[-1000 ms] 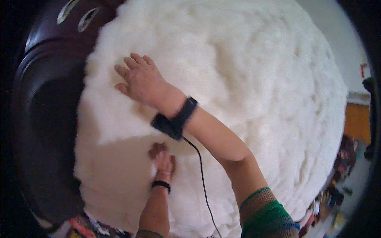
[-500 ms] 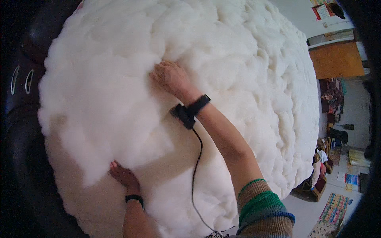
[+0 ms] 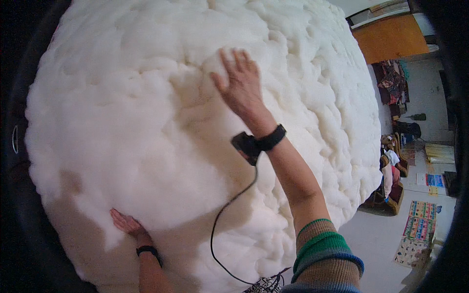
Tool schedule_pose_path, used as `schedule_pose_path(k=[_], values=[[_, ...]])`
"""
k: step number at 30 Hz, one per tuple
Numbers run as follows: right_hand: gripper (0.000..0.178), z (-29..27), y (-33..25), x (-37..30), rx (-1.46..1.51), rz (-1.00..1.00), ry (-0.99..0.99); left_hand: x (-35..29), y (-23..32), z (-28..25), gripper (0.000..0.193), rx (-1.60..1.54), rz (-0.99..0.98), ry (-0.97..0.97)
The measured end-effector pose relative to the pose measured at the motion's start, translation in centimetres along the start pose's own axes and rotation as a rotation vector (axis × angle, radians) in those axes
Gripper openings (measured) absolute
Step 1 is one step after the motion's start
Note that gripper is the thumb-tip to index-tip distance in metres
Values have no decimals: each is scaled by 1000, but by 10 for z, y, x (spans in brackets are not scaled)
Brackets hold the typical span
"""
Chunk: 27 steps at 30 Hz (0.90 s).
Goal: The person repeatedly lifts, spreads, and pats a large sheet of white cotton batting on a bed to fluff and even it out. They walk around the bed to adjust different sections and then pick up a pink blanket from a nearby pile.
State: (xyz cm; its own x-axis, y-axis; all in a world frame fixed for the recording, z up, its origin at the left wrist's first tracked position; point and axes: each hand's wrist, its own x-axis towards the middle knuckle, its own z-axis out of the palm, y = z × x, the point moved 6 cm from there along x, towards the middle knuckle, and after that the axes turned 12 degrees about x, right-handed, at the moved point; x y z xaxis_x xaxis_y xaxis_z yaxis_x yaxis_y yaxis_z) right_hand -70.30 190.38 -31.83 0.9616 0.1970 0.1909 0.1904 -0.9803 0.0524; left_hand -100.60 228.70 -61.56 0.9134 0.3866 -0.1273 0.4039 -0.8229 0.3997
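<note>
White fluff (image 3: 112, 132): a huge, soft, puffy heap, like cotton, filling the middle from the near side to the far side. On the left it is mostly smooth and round; on the right it has lots of lumps and deep folds.
Left hand (image 3: 127, 223): near and to the left, lying flat on the fluff, fingers straight and close together, holding nothing.
Right hand (image 3: 242, 85): farther off, over the middle of the fluff, fingers and thumb spread apart, nothing in its grip. One cannot tell if the palm touches the fluff.
Wrists: a thin, dark band (image 3: 148, 251) goes around the left one. A wide black strap (image 3: 272, 139) with a small, boxy black piece (image 3: 245, 146) goes around the right one.
Cord (image 3: 213, 232): thin, black and bendy, curving from the box down to the near side.
Sleeve (image 3: 322, 251): stretchy, ribbed knit on the right arm, with tan, green and blue stripes.
Wooden board (image 3: 391, 36): flat, orange-brown, far and to the right.
</note>
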Motion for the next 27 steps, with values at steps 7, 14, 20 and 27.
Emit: schedule_pose_path(k=[7, 14, 20, 27], values=[[59, 21, 71, -51, 56, 219, -348, 2, 18, -2, 51, 819, 56, -232], [60, -72, 72, -188, -84, 204, 28, -23, 27, -38, 49, 271, 178, 219], [64, 18, 150, -258, 101, 403, -131, -41, 36, -96, 55, 411, 132, -472], [62, -26, 171, -244, -20, 255, 99, -76, 282, -158, 56, -50, 553, 79]])
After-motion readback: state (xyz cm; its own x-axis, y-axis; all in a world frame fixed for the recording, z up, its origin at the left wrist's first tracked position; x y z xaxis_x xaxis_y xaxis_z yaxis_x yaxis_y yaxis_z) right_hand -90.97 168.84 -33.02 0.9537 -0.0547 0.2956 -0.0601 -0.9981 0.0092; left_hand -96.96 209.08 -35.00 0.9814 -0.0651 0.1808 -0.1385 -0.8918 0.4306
